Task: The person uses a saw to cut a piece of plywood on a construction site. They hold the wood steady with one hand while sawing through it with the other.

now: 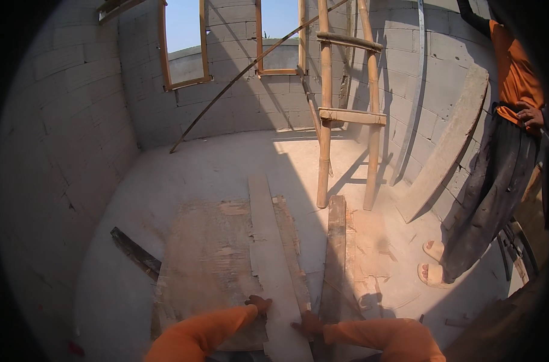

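Observation:
A long pale plank (267, 235) lies lengthwise over a worn, dusty wooden sheet (202, 241) on the floor. My left hand (259, 304) grips the plank's left edge, fingers bent. Lower down, my right hand (307, 326) holds its right edge, partly in shadow. A darker timber board (333, 259) lies just right of them, beside splintered light wood (368, 247).
A bamboo ladder (324, 157) and long pale board (440, 151) lean at the right. A person in orange (514, 66) and sandals stands there. A thin pole (214, 98) slants beneath window frames (166, 48) in block walls. A dark offcut (136, 252) lies left.

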`<state>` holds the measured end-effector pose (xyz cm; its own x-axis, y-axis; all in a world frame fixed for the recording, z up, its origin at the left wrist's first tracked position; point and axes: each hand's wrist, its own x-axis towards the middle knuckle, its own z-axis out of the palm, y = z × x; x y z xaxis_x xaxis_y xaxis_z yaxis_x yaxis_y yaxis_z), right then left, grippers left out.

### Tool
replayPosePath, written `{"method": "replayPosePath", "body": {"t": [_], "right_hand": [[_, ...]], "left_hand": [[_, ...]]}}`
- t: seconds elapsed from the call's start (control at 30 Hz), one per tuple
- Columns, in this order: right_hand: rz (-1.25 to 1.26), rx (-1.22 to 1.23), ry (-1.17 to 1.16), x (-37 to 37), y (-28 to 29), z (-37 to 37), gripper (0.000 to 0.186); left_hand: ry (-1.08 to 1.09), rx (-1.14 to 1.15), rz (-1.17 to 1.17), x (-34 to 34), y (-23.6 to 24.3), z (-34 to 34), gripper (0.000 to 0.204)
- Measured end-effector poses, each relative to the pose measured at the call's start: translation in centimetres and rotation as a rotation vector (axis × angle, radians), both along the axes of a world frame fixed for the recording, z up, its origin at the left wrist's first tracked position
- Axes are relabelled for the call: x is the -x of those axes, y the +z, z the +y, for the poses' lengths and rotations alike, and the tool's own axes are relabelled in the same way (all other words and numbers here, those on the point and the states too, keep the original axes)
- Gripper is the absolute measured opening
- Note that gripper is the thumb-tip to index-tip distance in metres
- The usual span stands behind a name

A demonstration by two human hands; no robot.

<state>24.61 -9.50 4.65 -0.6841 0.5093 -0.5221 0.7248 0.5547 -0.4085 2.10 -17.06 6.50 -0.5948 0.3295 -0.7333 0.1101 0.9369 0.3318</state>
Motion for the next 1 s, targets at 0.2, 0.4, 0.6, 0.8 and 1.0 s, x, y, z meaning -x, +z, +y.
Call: {"method": "replayPosePath", "body": {"t": [0.2, 0.4, 0.6, 0.8, 1.0], "right_hand": [[0.099, 0.122, -0.432, 0.5, 0.3, -2.4, 0.087], [0.273, 0.666, -0.798, -1.7, 8.9, 3.9, 0.084], [0.345, 0.572, -1.04, -4.7, 12.7, 8.7, 0.074], [0.38, 0.285, -1.103, -8.3, 14.7, 9.9, 0.076], [0.443, 0.159, -1.186, -9.6, 13.0, 11.8, 0.08]], "left_hand": [[0.344, -0.188, -0.037, 0.6, -2.1, 0.5, 0.085], [0.338, -0.449, -0.207, -0.9, 10.4, 1.8, 0.058], [0.049, -0.857, -0.62, -3.1, 13.4, 4.1, 0.053], [-0.088, -0.661, -0.531, -3.6, 11.7, 3.7, 0.051], [-0.129, -0.516, -0.153, 1.1, 5.0, 0.8, 0.049]]}}
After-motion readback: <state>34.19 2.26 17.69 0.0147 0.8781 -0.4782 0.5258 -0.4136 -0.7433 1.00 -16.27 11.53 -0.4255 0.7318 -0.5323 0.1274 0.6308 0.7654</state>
